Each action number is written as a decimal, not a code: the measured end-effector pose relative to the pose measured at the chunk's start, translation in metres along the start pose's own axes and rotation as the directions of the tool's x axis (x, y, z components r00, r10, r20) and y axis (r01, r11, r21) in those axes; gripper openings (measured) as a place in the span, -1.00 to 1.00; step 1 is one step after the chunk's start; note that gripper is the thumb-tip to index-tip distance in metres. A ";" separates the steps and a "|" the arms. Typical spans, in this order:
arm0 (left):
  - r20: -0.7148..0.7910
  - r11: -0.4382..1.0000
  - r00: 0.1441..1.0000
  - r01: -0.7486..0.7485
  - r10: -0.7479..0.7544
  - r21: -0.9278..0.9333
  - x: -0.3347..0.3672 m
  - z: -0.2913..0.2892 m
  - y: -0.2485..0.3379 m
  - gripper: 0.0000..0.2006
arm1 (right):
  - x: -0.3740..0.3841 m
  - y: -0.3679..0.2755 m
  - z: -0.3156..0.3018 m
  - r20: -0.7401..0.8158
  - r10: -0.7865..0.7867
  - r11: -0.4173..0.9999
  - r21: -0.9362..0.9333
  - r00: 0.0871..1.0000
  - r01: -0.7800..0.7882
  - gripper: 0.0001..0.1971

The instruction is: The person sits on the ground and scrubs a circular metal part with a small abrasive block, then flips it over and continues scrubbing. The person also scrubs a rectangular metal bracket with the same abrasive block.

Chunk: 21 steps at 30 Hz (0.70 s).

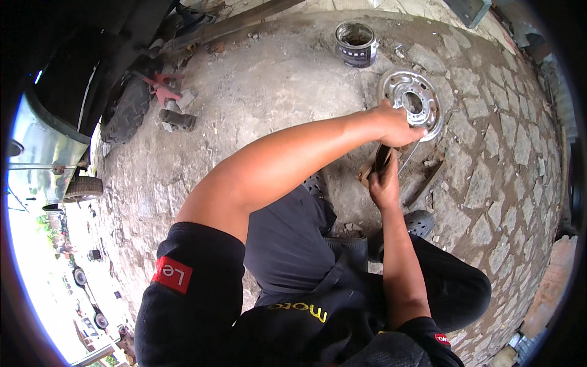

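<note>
A shiny round metal plate (411, 101) with a centre hole lies tilted on the stone ground ahead of me. My left hand (396, 124) reaches across and is closed on its near rim. A thin metal rod (408, 157) slants down from under that hand. Just below, my right hand (384, 182) grips a brown curved part (374, 164) and holds it up against the plate's lower edge. I am crouched, with my dark trousers and dark perforated shoes (420, 221) under my arms.
An open tin can (356, 44) stands beyond the plate. A red stand (164, 87), a short dark cylinder (177, 118) and a tyre (126, 110) lie at the left beside a vehicle body (43, 140). Cobblestones (507, 153) cover the right.
</note>
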<state>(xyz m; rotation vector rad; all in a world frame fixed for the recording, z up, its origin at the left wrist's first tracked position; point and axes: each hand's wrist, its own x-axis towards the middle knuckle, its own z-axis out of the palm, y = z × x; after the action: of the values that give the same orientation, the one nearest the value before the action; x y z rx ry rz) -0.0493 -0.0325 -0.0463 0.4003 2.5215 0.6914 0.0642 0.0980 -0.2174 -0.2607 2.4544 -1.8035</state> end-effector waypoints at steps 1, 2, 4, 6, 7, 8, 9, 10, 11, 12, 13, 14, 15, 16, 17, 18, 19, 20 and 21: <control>0.029 0.998 0.998 -0.052 0.051 0.018 -0.008 -0.010 0.012 0.00 | 0.002 0.030 -0.003 -0.022 -0.055 0.996 -0.065 0.998 0.053 -0.27; 0.008 0.999 1.000 -0.029 0.029 0.021 -0.010 -0.008 0.013 -0.01 | 0.002 0.045 -0.003 -0.020 -0.107 0.988 -0.119 0.994 0.104 -0.26; -0.020 0.999 0.999 0.027 -0.027 0.025 -0.008 -0.001 0.005 -0.02 | 0.011 0.004 -0.010 0.112 0.134 0.982 0.119 0.985 -0.147 -0.22; 0.020 1.000 1.000 -0.023 0.023 0.011 -0.008 -0.005 0.006 -0.01 | 0.014 -0.050 -0.006 0.129 0.284 0.918 0.250 0.950 -0.308 -0.20; 0.008 0.998 0.998 -0.068 0.068 -0.001 -0.007 -0.002 0.001 0.00 | 0.006 -0.033 0.001 -0.021 -0.006 0.999 0.034 1.000 0.007 -0.28; -0.013 0.994 0.993 -0.114 0.114 -0.004 -0.004 -0.003 -0.003 0.01 | 0.007 -0.013 0.003 -0.021 -0.064 0.994 -0.089 0.998 0.061 -0.32; -0.054 0.999 0.998 -0.033 0.033 0.001 0.000 0.002 -0.007 0.02 | 0.007 0.010 0.001 -0.013 -0.112 0.972 -0.210 0.994 0.107 -0.36; -0.045 1.000 0.999 -0.019 0.020 0.010 -0.001 0.001 -0.003 0.02 | 0.006 0.025 -0.002 -0.002 -0.153 0.935 -0.325 0.988 0.144 -0.40; -0.043 1.000 0.999 -0.004 0.005 0.025 -0.006 -0.004 0.003 0.02 | 0.008 0.029 -0.004 0.119 0.148 0.924 0.336 0.982 -0.180 -0.23; -0.036 0.999 0.999 0.027 -0.026 0.037 -0.012 -0.007 0.004 0.02 | 0.011 0.010 0.001 0.137 0.207 0.918 0.316 0.969 -0.240 -0.27; -0.047 1.000 0.999 -0.002 0.003 0.021 -0.013 -0.005 0.002 0.01 | 0.011 -0.028 -0.001 0.151 0.282 0.907 0.279 0.947 -0.314 -0.31; -0.050 1.000 0.999 0.018 -0.017 0.022 -0.012 -0.004 0.002 0.01 | 0.017 -0.052 -0.003 0.154 0.335 0.898 0.246 0.930 -0.364 -0.34; -0.053 0.999 0.998 0.038 -0.037 0.024 -0.010 -0.002 0.001 0.01 | 0.009 -0.041 0.004 -0.027 0.004 0.999 -0.045 1.000 -0.005 -0.35; -0.056 0.998 0.997 0.058 -0.057 0.026 -0.010 -0.001 0.000 0.01 | 0.007 -0.024 0.006 -0.007 -0.010 0.996 -0.094 1.000 0.009 -0.36; -0.084 0.998 0.995 0.049 -0.047 0.027 -0.011 -0.001 0.001 0.02 | 0.008 -0.004 0.002 0.008 -0.021 0.989 -0.144 1.000 0.022 -0.37; -0.073 0.999 0.997 0.022 -0.019 0.037 -0.011 -0.003 0.002 0.02 | 0.010 0.002 0.003 0.026 -0.030 0.981 -0.188 0.999 0.034 -0.38; -0.062 0.999 0.998 -0.005 0.008 0.048 -0.010 -0.006 0.004 0.03 | 0.009 0.008 0.005 0.025 0.032 0.999 -0.025 0.999 -0.032 -0.35; -0.042 0.999 0.999 -0.027 0.029 0.047 -0.011 -0.005 0.005 0.03 | 0.009 0.004 0.008 0.026 0.094 0.986 0.139 0.995 -0.096 -0.32; -0.022 0.999 1.000 0.004 -0.003 0.051 -0.013 -0.005 0.005 0.04 | 0.005 -0.034 0.004 0.065 0.175 0.971 0.153 0.982 -0.183 -0.30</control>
<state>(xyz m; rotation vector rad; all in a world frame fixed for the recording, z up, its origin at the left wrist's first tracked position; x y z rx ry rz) -0.0399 -0.0358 -0.0350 0.4083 2.5640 0.6345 0.0626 0.0831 -0.1856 -0.0701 2.2056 -1.8754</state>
